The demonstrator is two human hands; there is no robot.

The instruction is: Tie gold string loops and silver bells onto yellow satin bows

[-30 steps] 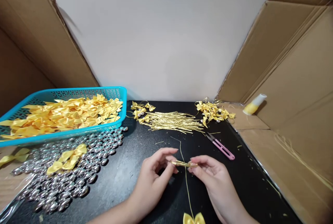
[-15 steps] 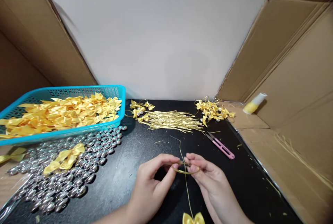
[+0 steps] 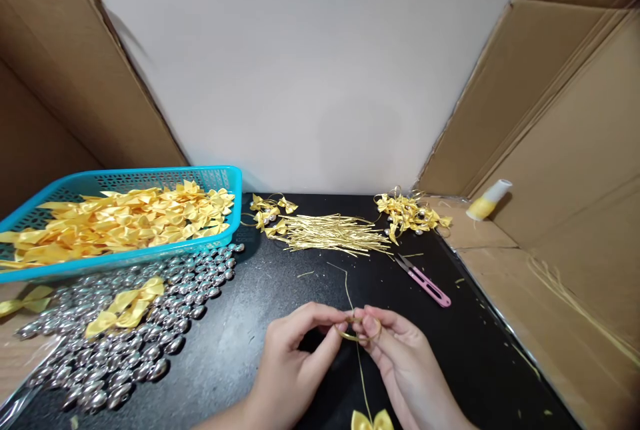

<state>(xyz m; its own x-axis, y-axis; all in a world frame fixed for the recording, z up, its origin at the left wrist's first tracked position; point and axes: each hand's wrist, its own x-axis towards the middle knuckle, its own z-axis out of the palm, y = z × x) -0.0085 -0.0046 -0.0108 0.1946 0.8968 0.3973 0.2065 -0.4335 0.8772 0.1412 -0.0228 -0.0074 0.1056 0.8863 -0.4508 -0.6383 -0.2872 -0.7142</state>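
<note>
head view: left hand point(image 3: 295, 367) and right hand point(image 3: 407, 367) both pinch the gold string point(image 3: 349, 289), each grip pressed on a small loop point(image 3: 351, 337) between them. bow point(image 3: 371, 421) sits just below the grip. loop looks made, not pulled shut yet.

A makeshift craft workbench: cardboard walls point(image 3: 575, 103), tray of yellow bows point(image 3: 120, 220), silver beads point(image 3: 125, 343), snips point(image 3: 424, 281).

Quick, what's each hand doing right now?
Left hand: closed, pinching the gold cord loop.
Right hand: closed, pinching the same gold cord loop.
</note>
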